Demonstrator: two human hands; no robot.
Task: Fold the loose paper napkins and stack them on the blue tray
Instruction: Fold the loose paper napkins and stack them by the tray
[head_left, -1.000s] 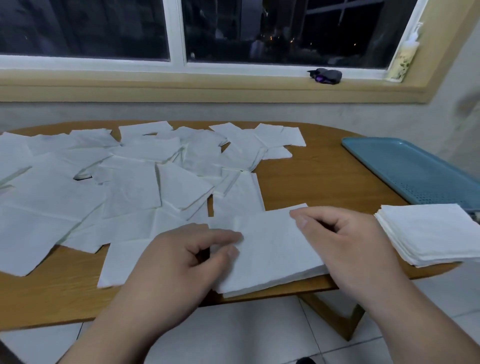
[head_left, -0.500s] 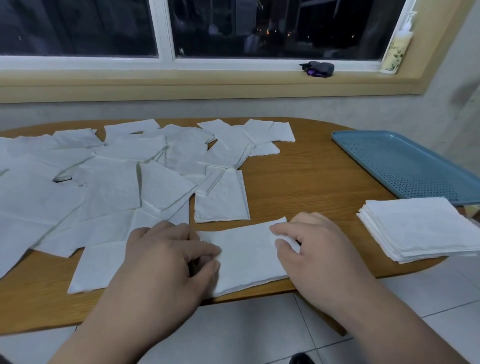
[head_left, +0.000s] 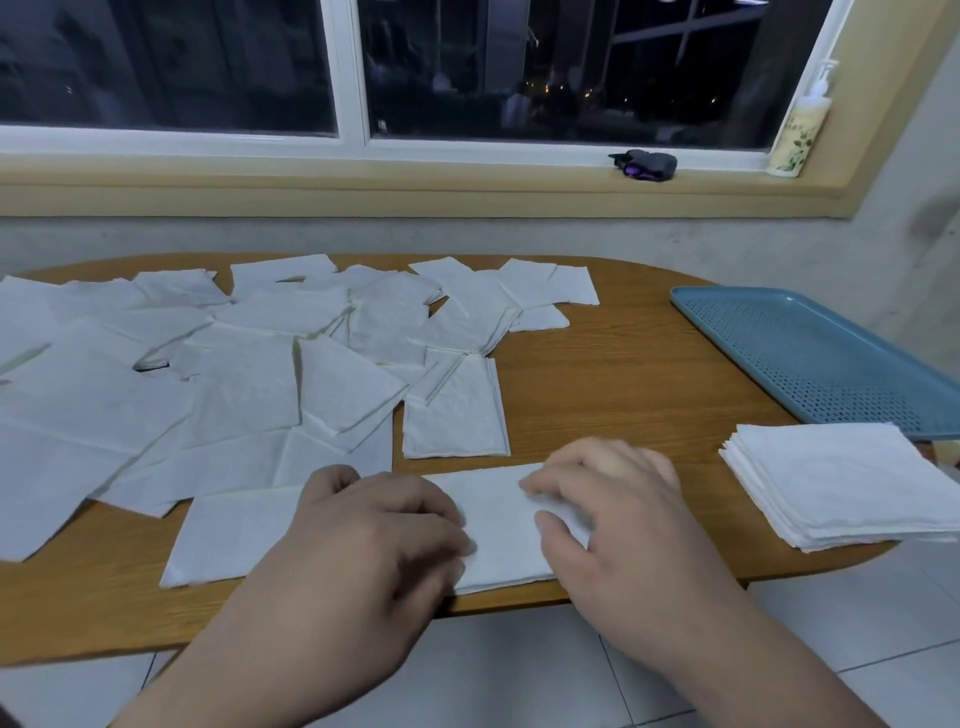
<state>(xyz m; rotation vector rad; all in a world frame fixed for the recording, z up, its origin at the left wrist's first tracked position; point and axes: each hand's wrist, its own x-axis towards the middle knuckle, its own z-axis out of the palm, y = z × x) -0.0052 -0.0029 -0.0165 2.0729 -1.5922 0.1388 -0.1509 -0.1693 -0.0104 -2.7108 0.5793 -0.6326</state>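
A person's left hand (head_left: 374, 530) and right hand (head_left: 618, 525) worked a white paper napkin (head_left: 498, 519), folded into a long strip, at the near edge of an oval wooden table (head_left: 613, 374). The right hand pinched the strip's right end between thumb and fingers, with a small flap of paper raised in the grip. The left hand lay knuckles up over the strip's left part, fingers bent down onto it. Motion blur hid whether those fingers gripped the paper or only pressed it flat.

Loose white napkins (head_left: 249, 384) lay overlapping across the left and middle of the table, some opened out and some folded in half. One half-folded sheet sat just beyond the two hands.

A stack of folded white napkins (head_left: 841, 483) stood on the table's right end, its square edges roughly aligned and its near corner reaching past the table's rim. It sat just in front of a blue perforated plastic tray (head_left: 810, 353), which lay at the far right of the table.

Behind, a dark cloth bundle (head_left: 647, 165) and a pale pump bottle (head_left: 800, 124) rested on a yellow window sill (head_left: 415, 182) under dark panes.
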